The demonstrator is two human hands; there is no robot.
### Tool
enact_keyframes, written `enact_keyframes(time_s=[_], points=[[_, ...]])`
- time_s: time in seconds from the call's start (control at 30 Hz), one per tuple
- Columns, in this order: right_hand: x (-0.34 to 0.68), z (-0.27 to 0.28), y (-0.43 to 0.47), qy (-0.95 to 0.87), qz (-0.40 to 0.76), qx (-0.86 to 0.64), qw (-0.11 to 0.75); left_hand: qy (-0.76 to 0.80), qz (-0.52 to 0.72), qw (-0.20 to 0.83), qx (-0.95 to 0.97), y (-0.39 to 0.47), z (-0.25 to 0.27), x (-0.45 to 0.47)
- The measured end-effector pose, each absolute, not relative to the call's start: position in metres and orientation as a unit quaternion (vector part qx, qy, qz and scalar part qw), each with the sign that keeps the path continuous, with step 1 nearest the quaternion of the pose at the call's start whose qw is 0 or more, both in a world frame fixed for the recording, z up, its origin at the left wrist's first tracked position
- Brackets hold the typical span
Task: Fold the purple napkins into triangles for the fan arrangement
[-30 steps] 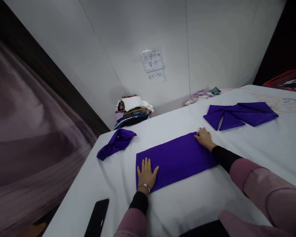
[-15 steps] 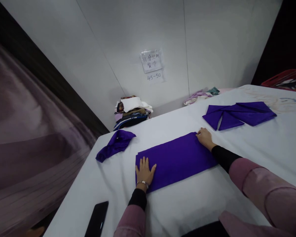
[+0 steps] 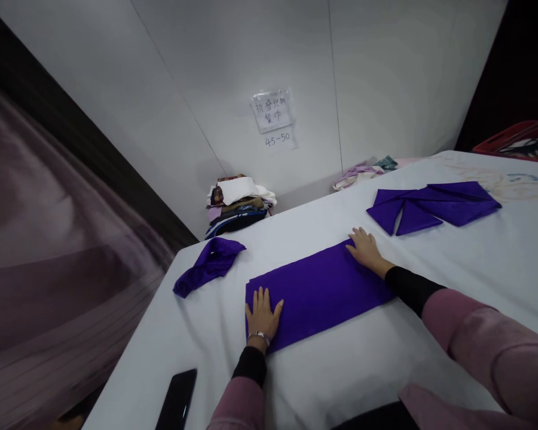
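Observation:
A purple cloth napkin (image 3: 320,292), folded into a long rectangle, lies flat on the white-covered table (image 3: 349,364). My left hand (image 3: 263,313) rests flat on its left end with the fingers spread. At the far right corner, my right hand (image 3: 365,248) lies on the cloth with fingers stretched out, the tips over the far edge. Beyond the right hand is a folded purple napkin shape (image 3: 434,206) with pointed flaps. A crumpled purple cloth (image 3: 210,263) sits at the table's far left.
A black phone (image 3: 177,400) lies near the front left. Folded clothes (image 3: 237,206) are stacked behind the table, with more cloth (image 3: 361,175) to their right. A handwritten sign (image 3: 273,113) hangs on the wall. A red basket (image 3: 515,143) stands at the far right.
My right hand has gone from pinching the far right corner to lying with its fingers extended, shifted slightly left. My left hand has stayed on the left end.

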State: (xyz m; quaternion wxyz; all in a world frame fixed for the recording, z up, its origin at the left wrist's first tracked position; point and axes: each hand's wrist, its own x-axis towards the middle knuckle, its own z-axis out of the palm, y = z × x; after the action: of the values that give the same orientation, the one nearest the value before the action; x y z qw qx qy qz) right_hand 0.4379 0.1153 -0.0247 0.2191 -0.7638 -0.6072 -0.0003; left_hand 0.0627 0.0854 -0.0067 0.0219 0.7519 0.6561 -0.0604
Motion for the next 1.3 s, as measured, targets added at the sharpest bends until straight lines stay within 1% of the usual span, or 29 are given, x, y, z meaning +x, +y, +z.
enact_keyframes(time_s=[0.07, 0.17, 0.3, 0.4, 0.57, 0.63, 0.7, 0.87, 0.93, 1.03, 1.17, 1.3], points=[[0.416, -0.019, 0.108, -0.668, 0.005, -0.720, 0.189, 0.660, -0.060, 0.021, 0.749, 0.086, -0.008, 0.062], [0.376, -0.014, 0.100, -0.738, 0.061, -0.654, 0.153, 0.662, -0.061, 0.018, 0.747, 0.086, -0.008, 0.062], [0.347, -0.015, 0.101, -0.762, 0.114, -0.627, 0.116, 0.660, -0.066, 0.014, 0.748, 0.084, -0.005, 0.063], [0.366, -0.019, 0.109, -0.747, 0.108, -0.649, 0.094, 0.658, -0.065, 0.014, 0.750, 0.082, -0.003, 0.063], [0.433, -0.022, 0.112, -0.657, 0.063, -0.747, 0.081, 0.658, -0.053, 0.014, 0.751, 0.081, -0.004, 0.063], [0.443, -0.021, 0.103, -0.632, 0.051, -0.769, 0.082, 0.659, -0.047, 0.012, 0.751, 0.082, -0.005, 0.063], [0.431, -0.020, 0.087, -0.649, 0.041, -0.753, 0.096, 0.659, -0.045, 0.009, 0.751, 0.082, -0.006, 0.063], [0.344, -0.025, 0.032, -0.789, 0.072, -0.591, 0.153, 0.656, -0.044, 0.008, 0.753, 0.083, -0.005, 0.063], [0.325, -0.027, 0.018, -0.807, 0.081, -0.563, 0.158, 0.655, -0.044, 0.008, 0.754, 0.083, -0.004, 0.063], [0.340, -0.027, 0.011, -0.782, 0.079, -0.599, 0.155, 0.654, -0.044, 0.010, 0.755, 0.084, -0.003, 0.062], [0.406, -0.028, 0.003, -0.707, 0.046, -0.693, 0.134, 0.656, -0.046, 0.008, 0.753, 0.086, -0.003, 0.062], [0.450, -0.030, -0.009, -0.666, 0.025, -0.737, 0.116, 0.657, -0.048, -0.003, 0.752, 0.088, -0.004, 0.061]])
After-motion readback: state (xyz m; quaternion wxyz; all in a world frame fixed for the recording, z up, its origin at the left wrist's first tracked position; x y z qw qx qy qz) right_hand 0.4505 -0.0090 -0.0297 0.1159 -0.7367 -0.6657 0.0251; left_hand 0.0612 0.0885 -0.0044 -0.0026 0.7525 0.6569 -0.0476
